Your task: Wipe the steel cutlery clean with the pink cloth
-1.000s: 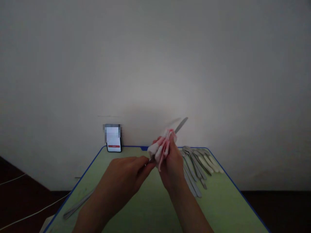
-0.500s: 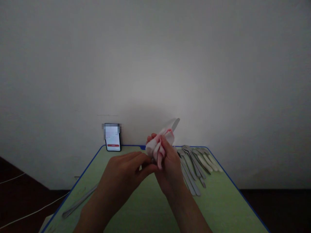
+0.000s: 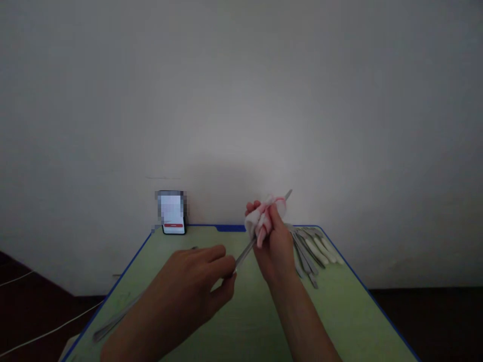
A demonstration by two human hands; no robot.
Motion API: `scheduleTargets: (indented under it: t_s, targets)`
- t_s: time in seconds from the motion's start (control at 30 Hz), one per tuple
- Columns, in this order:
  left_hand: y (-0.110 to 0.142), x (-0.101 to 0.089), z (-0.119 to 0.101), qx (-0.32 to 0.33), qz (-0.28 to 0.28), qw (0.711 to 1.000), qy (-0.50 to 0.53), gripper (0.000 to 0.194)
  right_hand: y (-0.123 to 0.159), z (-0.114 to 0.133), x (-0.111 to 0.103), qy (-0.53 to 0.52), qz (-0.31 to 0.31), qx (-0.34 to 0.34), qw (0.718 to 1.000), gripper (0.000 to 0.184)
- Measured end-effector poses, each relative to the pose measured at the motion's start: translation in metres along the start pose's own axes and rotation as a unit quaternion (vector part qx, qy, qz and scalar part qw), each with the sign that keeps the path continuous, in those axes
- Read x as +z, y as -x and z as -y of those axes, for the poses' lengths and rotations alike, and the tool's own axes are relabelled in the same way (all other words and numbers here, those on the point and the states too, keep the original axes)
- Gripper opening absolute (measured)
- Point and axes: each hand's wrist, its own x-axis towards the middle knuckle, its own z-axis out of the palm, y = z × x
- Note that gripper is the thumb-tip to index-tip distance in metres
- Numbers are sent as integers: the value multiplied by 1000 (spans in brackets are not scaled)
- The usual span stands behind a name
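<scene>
My left hand [image 3: 206,279] pinches the near end of a slim metal piece of cutlery [image 3: 245,254]; its fingers hide that end, so the kind does not show. Around the middle of the cutlery is a crumpled pink and white cloth [image 3: 260,219], gripped by my right hand [image 3: 277,241]. The far tip of the metal sticks out past the cloth, up and to the right. Both hands are above the green table [image 3: 241,322].
Several metal spoons and forks [image 3: 304,256] and white-handled utensils [image 3: 317,251] lie at the table's back right. Other metal cutlery [image 3: 113,322] rests at the left, partly behind my left arm. A phone [image 3: 174,213] leans on the wall at the back.
My right hand and the cloth have moved right. My left hand has drawn slightly down and away, so a length of metal now shows between the hands and less protrudes beyond the cloth.
</scene>
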Motion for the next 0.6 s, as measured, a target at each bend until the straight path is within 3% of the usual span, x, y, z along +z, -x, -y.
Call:
scheduleTargets:
  t_s: [0.17, 0.4, 0.5, 0.6]
  targets:
    - [-3, 4, 7, -47, 58, 996, 53, 19, 2, -4, -1, 29, 6, -24, 999, 25]
    - [-10, 11, 22, -83, 98, 970, 205, 32, 16, -30, 1, 71, 45, 60, 995, 35]
    - [-11, 10, 20, -95, 100, 951, 277, 40, 19, -29, 2, 107, 72, 33, 991, 37]
    - [-12, 12, 20, -119, 110, 934, 317, 43, 20, -31, 2, 119, 61, 5, 991, 37]
